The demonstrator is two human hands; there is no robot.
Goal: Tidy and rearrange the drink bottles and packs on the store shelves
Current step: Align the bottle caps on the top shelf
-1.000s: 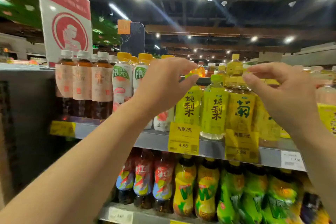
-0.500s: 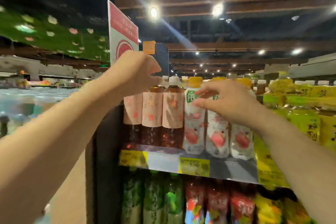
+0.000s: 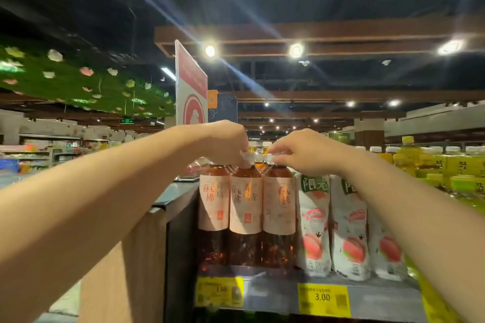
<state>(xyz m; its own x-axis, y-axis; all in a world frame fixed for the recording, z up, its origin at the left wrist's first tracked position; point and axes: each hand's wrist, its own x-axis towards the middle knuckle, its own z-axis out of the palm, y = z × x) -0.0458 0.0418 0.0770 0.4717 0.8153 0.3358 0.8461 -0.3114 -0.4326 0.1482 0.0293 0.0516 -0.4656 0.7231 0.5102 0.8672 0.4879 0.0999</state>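
Three brown tea bottles with pale pink labels stand in a row at the left end of the top shelf [image 3: 270,294]: left bottle [image 3: 214,202], middle bottle [image 3: 246,204], right bottle [image 3: 279,204]. My left hand [image 3: 223,145] grips the white cap of the middle bottle. My right hand [image 3: 301,155] pinches the cap of the right bottle. Both caps are mostly hidden by my fingers. White peach-drink bottles [image 3: 313,225] stand just right of the tea bottles, under my right forearm.
Yellow price tags [image 3: 219,291] hang on the shelf edge. A red and white sign [image 3: 191,86] stands behind the tea bottles. Yellow-green bottles and packs [image 3: 430,168] fill the shelf at the far right. The dark shelf end panel [image 3: 181,257] lies to the left.
My view has shifted left along the shelf and closer. My right hand moved from the peach-drink bottles to the right tea bottle's cap; my left hand now holds the middle tea bottle's cap.
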